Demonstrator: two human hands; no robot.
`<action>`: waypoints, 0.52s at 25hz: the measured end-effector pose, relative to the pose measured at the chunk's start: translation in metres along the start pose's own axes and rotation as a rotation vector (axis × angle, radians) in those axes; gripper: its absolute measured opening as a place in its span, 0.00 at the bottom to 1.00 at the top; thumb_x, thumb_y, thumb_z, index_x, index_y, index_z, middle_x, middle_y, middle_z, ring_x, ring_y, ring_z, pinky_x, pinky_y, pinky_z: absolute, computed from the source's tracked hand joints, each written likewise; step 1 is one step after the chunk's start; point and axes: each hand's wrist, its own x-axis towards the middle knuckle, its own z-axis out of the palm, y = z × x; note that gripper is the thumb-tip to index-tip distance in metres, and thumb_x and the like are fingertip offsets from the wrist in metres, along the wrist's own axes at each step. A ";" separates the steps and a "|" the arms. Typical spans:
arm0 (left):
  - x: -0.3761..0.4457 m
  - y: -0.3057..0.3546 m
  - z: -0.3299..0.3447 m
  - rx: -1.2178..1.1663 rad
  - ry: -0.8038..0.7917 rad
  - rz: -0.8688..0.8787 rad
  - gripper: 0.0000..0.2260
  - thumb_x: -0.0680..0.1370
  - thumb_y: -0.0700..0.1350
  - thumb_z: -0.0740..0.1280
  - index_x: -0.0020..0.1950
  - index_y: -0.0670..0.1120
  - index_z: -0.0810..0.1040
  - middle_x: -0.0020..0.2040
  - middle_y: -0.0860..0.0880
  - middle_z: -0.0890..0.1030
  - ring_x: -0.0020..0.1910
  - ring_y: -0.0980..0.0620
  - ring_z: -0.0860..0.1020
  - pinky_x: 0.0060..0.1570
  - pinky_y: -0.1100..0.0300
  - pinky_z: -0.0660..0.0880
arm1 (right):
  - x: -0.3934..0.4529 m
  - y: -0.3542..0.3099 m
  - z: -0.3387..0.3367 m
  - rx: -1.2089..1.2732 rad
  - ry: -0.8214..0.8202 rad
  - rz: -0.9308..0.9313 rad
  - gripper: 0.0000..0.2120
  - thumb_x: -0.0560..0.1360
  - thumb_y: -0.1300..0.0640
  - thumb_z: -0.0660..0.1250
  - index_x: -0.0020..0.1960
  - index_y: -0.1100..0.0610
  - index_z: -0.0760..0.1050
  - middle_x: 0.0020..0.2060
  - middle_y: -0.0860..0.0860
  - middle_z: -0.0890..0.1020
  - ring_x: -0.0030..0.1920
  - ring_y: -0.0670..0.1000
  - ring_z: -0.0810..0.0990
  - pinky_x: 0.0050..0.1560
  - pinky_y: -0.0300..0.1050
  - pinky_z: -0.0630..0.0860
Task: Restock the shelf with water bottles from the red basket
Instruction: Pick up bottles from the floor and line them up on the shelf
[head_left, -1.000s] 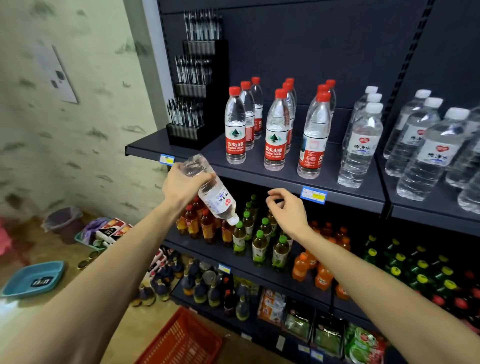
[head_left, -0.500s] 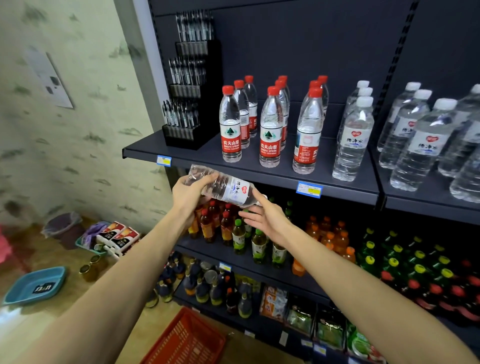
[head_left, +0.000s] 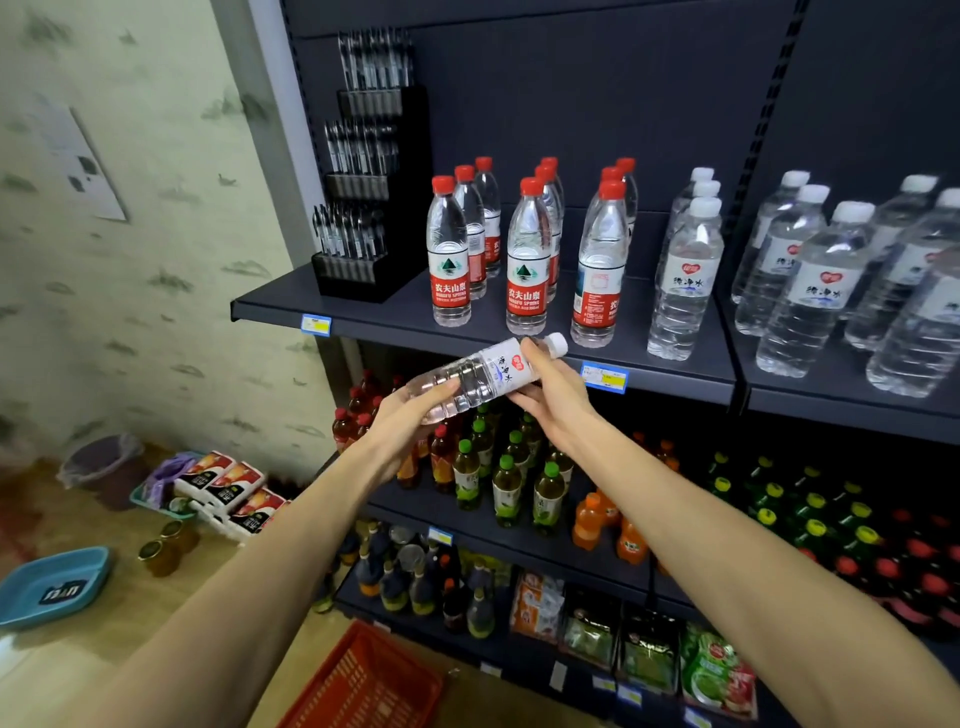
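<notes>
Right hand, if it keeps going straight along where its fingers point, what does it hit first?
Likely the front edge of the dark metal shelf, just below the nearest red-capped clear water bottle. The right hand already holds the white-capped clear plastic bottle. Depth is unclear.

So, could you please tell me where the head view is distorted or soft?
Head view: wide-angle bending bows the shelf edge and stretches both forearms; the wall at the left edge looks smeared, while the held bottle and hands stay fairly sharp, its label readable.
</notes>
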 end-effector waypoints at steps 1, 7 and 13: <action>0.002 -0.002 0.004 0.041 0.000 0.011 0.23 0.73 0.54 0.78 0.65 0.48 0.82 0.59 0.48 0.87 0.60 0.49 0.84 0.68 0.51 0.76 | -0.001 -0.007 -0.003 -0.058 0.008 -0.046 0.16 0.77 0.52 0.73 0.61 0.59 0.79 0.54 0.56 0.87 0.58 0.54 0.85 0.62 0.55 0.81; 0.019 0.011 0.043 0.425 -0.034 0.161 0.33 0.74 0.55 0.78 0.74 0.44 0.74 0.69 0.50 0.77 0.67 0.52 0.76 0.70 0.55 0.73 | -0.011 -0.055 -0.021 -0.499 0.033 -0.422 0.17 0.70 0.56 0.80 0.57 0.60 0.83 0.50 0.50 0.87 0.50 0.43 0.86 0.52 0.40 0.82; 0.026 0.045 0.095 0.599 0.030 0.376 0.28 0.80 0.59 0.69 0.76 0.47 0.69 0.67 0.52 0.77 0.65 0.53 0.76 0.65 0.56 0.73 | -0.011 -0.104 -0.052 -0.764 0.047 -0.549 0.35 0.61 0.42 0.84 0.63 0.56 0.81 0.54 0.46 0.86 0.53 0.42 0.84 0.56 0.42 0.81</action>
